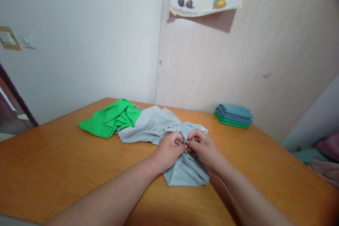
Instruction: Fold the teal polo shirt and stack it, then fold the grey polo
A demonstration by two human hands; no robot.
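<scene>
The grey garment (153, 125) lies crumpled across the middle of the desk (79, 169), and its longer spread runs from the far left down toward the fingers, with a shorter fold hanging nearer, below them. Most of the fabric is therefore to the left and far side of the grip, so the left hand (168, 153) is nearer to that bulk, while the right hand (208, 152) sits at its right edge. Both hands' fingers are curled in and nearly closed, tips pinching a gathered bit of the grey fabric, the two grips facing each other and almost touching; exactly what small part is pinched cannot be told. At the far-left end, green cloth (112, 118) adjoins the grey; whether the two are one piece is unclear. The folded stack (233, 116) stands well apart, at the far right.
</scene>
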